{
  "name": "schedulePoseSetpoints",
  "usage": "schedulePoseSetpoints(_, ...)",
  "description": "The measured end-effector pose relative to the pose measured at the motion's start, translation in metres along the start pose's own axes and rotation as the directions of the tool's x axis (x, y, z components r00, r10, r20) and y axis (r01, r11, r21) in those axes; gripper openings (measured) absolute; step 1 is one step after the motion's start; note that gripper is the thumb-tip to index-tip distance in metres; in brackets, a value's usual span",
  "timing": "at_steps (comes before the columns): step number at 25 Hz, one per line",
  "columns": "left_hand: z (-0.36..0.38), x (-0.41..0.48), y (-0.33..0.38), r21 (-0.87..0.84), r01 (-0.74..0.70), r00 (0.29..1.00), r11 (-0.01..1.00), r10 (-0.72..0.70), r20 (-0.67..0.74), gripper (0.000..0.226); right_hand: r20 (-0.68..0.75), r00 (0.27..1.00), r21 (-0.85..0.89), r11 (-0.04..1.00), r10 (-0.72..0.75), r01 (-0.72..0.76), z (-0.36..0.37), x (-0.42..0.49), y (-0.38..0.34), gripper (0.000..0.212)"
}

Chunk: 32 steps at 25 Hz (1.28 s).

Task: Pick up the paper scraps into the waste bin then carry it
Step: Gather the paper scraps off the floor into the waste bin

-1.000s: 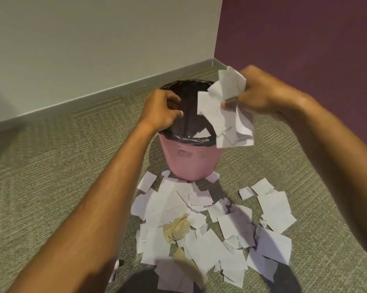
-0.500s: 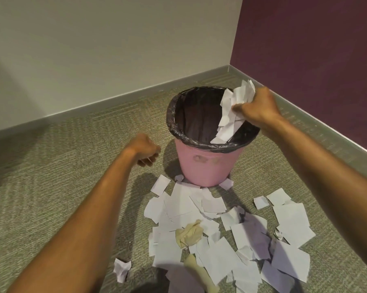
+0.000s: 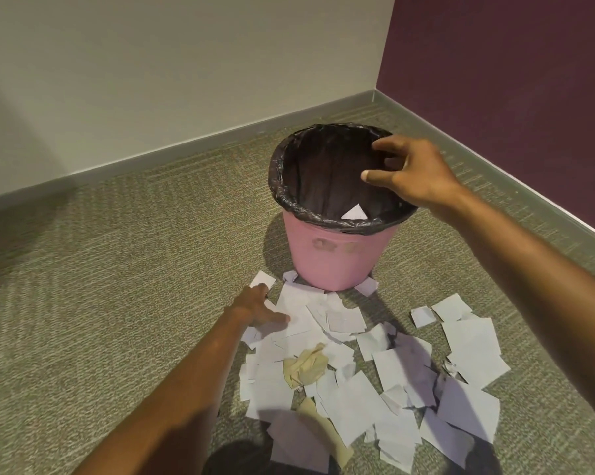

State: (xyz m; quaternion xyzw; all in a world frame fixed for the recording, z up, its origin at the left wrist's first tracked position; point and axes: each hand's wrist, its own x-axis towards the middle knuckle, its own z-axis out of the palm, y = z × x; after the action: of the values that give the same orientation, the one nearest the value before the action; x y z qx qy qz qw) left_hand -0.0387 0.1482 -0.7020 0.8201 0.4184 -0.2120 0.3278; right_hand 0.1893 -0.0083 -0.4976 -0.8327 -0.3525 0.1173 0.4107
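waste bin (image 3: 340, 255) on carpet near wall corner | right hand (image 3: 416, 173) empty, fingers spread over rim | left hand (image 3: 260, 308) flat on paper scraps (image 3: 323, 323), possibly pinching | tip: rake several together before lifting

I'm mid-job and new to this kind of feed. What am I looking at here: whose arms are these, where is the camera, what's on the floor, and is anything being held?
There is no machine: a person works bare-handed, and the single camera sits on their head, looking forward and down. The right hand hovers open over the pink waste bin, which has a black liner; it holds nothing, and one white scrap shows inside. The left hand reaches down onto the white paper scraps spread over the carpet in front of the bin. A crumpled tan piece lies among them. Most scraps are not yet picked up.
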Motion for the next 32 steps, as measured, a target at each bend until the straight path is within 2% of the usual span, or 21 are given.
schedulePoseSetpoints(2,0.017,0.015,-0.003,0.018,0.011,1.0,1.0,-0.01,-0.02,0.146,-0.116,0.982,-0.062,0.988,-0.146,0.14,0.001,-0.01,-0.009,0.027)
schedulePoseSetpoints(3,0.022,0.018,-0.001,0.018,0.02,1.0,1.0,-0.02,-0.005,0.156,-0.117,0.968,-0.053,0.974,-0.223,0.218,0.0,-0.017,-0.015,0.016)
schedulePoseSetpoints(4,0.023,0.013,0.006,0.022,0.016,0.999,1.0,-0.017,0.027,0.156,-0.042,0.958,-0.026,0.959,-0.282,0.282,0.001,-0.025,-0.022,0.014)
schedulePoseSetpoints(5,0.025,0.009,0.012,0.034,0.01,0.999,0.999,-0.012,0.053,0.149,0.113,0.941,0.004,0.947,-0.319,0.32,0.002,-0.034,-0.029,0.015)
schedulePoseSetpoints(6,0.029,0.004,0.018,0.064,0.0,0.998,0.998,-0.004,0.065,0.14,0.334,0.892,0.014,0.948,-0.304,0.318,0.006,-0.043,-0.033,0.014)
schedulePoseSetpoints(7,0.035,0.002,0.021,0.11,-0.014,0.997,0.994,0.006,0.071,0.136,0.564,0.793,-0.02,0.956,-0.232,0.294,0.014,-0.051,-0.031,0.013)
schedulePoseSetpoints(8,0.04,-0.001,0.025,0.163,-0.019,0.997,0.986,0.006,0.081,0.135,0.746,0.656,-0.099,0.956,-0.111,0.275,0.026,-0.057,-0.024,0.014)
schedulePoseSetpoints(9,0.047,-0.003,0.027,0.208,-0.016,0.996,0.978,-0.003,0.091,0.136,0.854,0.519,-0.206,0.94,0.038,0.27,0.043,-0.062,-0.009,0.02)
schedulePoseSetpoints(10,0.055,-0.004,0.029,0.245,-0.004,0.995,0.97,-0.02,0.096,0.134,0.891,0.418,-0.319,0.9,0.178,0.297,0.062,-0.067,0.01,0.031)
schedulePoseSetpoints(11,0.064,-0.005,0.029,0.276,0.006,0.995,0.961,-0.032,0.09,0.129,0.886,0.375,-0.406,0.847,0.273,0.343,0.083,-0.072,0.033,0.044)
schedulePoseSetpoints(12,0.07,-0.007,0.031,0.307,0.014,0.997,0.952,-0.035,0.066,0.122,0.866,0.38,-0.467,0.798,0.325,0.382,0.1,-0.077,0.056,0.058)
schedulePoseSetpoints(14,0.08,-0.009,0.031,0.358,0.004,0.999,0.934,0.008,-0.031,0.104,0.818,0.467,-0.542,0.722,0.335,0.43,0.126,-0.086,0.097,0.081)
schedulePoseSetpoints(16,0.083,-0.01,0.032,0.397,-0.034,0.991,0.917,0.083,-0.109,0.088,0.779,0.55,-0.597,0.625,0.301,0.503,0.143,-0.096,0.126,0.095)
schedulePoseSetpoints(18,0.084,-0.008,0.032,0.401,-0.074,0.983,0.913,0.134,-0.124,0.074,0.751,0.618,-0.629,0.537,0.233,0.562,0.157,-0.102,0.146,0.103)
schedulePoseSetpoints(21,0.081,-0.006,0.035,0.345,-0.087,0.98,0.934,0.142,-0.138,0.06,0.733,0.66,-0.609,0.588,0.162,0.532,0.171,-0.099,0.157,0.106)
schedulePoseSetpoints(25,0.08,-0.003,0.034,0.219,-0.103,0.974,0.97,0.142,-0.174,0.053,0.744,0.658,-0.58,0.6,0.115,0.552,0.176,-0.096,0.151,0.079)
schedulePoseSetpoints(29,0.081,0.01,0.018,-0.013,-0.193,0.954,0.981,0.185,-0.237,0.041,0.747,0.665,-0.548,0.564,-0.003,0.618,0.171,-0.105,0.147,0.045)
schedulePoseSetpoints(32,0.083,0.013,0.011,-0.143,-0.206,0.953,0.968,0.166,-0.253,0.027,0.772,0.635,-0.53,0.511,-0.04,0.677,0.161,-0.114,0.147,0.036)
